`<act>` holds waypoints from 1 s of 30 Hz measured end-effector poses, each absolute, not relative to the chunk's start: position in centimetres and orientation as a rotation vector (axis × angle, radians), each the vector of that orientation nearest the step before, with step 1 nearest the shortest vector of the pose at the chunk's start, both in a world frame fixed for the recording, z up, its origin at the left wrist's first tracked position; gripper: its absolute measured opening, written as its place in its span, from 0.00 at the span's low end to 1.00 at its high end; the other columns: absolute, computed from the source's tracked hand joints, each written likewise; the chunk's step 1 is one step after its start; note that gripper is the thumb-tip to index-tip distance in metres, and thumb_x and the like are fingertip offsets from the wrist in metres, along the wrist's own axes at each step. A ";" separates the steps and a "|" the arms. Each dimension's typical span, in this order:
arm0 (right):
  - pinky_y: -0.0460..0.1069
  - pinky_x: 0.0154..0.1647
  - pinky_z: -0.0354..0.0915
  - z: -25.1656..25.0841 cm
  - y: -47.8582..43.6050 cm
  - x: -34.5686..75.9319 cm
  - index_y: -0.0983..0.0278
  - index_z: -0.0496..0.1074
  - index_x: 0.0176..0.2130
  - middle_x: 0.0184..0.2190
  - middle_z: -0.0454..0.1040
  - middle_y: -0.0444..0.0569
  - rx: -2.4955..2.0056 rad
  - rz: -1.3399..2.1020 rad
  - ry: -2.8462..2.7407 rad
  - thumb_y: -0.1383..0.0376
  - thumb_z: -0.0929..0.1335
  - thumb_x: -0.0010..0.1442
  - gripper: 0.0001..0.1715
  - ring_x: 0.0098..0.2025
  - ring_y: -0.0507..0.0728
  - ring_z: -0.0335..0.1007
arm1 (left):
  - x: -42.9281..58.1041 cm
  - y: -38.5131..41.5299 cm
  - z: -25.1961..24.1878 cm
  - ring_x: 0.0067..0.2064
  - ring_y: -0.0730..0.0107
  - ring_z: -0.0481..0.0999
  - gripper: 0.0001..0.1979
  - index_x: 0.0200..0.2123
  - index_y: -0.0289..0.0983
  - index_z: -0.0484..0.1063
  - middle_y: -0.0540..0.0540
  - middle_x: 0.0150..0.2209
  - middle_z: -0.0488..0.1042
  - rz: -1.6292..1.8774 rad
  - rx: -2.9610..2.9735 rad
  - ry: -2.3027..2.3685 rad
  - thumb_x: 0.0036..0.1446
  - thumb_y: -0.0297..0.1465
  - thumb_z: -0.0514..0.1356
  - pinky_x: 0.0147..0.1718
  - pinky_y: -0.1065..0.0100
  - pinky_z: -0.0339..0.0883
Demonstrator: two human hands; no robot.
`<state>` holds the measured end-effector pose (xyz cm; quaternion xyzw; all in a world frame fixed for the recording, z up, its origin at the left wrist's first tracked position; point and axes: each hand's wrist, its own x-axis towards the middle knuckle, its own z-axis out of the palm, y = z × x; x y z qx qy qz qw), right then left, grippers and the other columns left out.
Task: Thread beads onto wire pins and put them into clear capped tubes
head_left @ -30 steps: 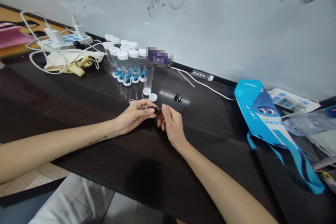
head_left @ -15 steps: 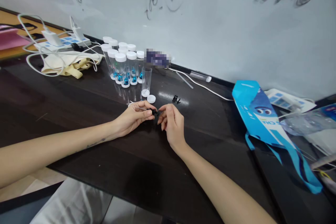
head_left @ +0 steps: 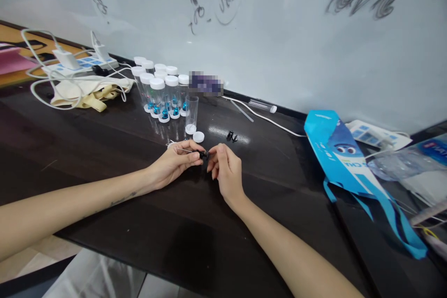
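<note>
My left hand [head_left: 178, 160] pinches a small black part [head_left: 202, 153] between thumb and forefinger. A thin pale wire or stick [head_left: 183, 149] runs back from that part across the fingers. Close on its right, my right hand [head_left: 226, 167] has its fingers curled in a pinch at the part's other end; their tips partly hide what they grip. Just beyond the hands stand an uncapped clear tube [head_left: 192, 114] and a loose white cap [head_left: 198, 137]. Two small black pieces [head_left: 232, 136] lie on the dark table to the right.
Several capped clear tubes [head_left: 158, 98] with blue items inside stand at the back left. Left of them are a cream cloth bag [head_left: 75, 91] and a power strip [head_left: 84, 63] with cables. A blue bag [head_left: 324, 144] lies at right. A whiteboard [head_left: 272, 32] rises behind the table.
The whole view has tilted slightly, so everything sits a little lower and further left. Both hands keep nearly the same pose around the black part.
</note>
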<state>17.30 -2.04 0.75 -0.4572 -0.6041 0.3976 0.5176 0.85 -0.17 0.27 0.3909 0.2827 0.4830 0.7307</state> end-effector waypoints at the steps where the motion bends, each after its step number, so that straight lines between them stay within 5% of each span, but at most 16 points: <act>1: 0.42 0.16 0.55 0.7 -2.0 17.3 0.64 0.69 0.33 0.17 0.66 0.40 -1.093 0.962 -1.453 0.52 0.56 0.70 0.24 0.14 0.47 0.58 | 0.8 -0.2 0.3 0.32 0.78 0.78 0.09 0.34 0.33 0.78 0.48 0.35 0.78 1.061 0.860 0.621 0.47 0.25 0.71 0.36 0.79 0.73; 30: 0.42 0.16 0.55 0.8 -2.1 17.2 0.63 0.68 0.34 0.17 0.66 0.40 -1.073 0.945 -1.452 0.53 0.55 0.70 0.23 0.14 0.47 0.58 | 0.8 -0.1 0.3 0.31 0.77 0.78 0.09 0.35 0.33 0.78 0.48 0.32 0.78 1.071 0.851 0.635 0.48 0.24 0.70 0.35 0.79 0.73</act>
